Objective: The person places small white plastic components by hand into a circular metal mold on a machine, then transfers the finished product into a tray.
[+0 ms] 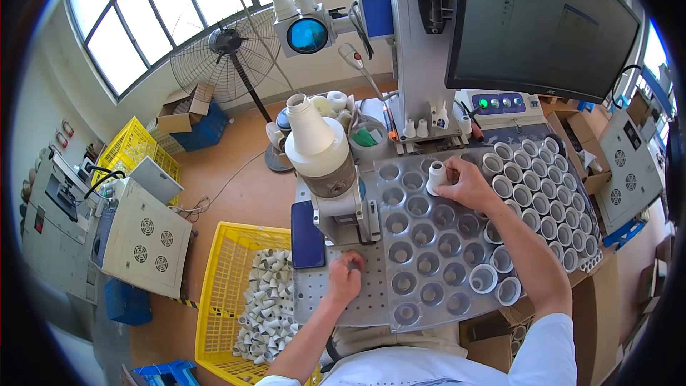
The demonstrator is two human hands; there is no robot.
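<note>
My right hand pinches a small white plastic cone, narrow end up, over the upper part of a clear tray with rows of round pockets. White round cups, open ends up, fill the tray's right side. My left hand is closed above the perforated metal plate, its curled fingers hiding whatever may be in them. Just beyond it stands a metal fixture topped by a large cream-coloured cone-shaped piece. A dark blue phone-like slab lies left of the fixture.
A yellow basket with many small white cones stands at the left. Behind the tray rises a machine column; a monitor overhangs the right. A blue laser-type lens hangs above the fixture. A fan stands behind.
</note>
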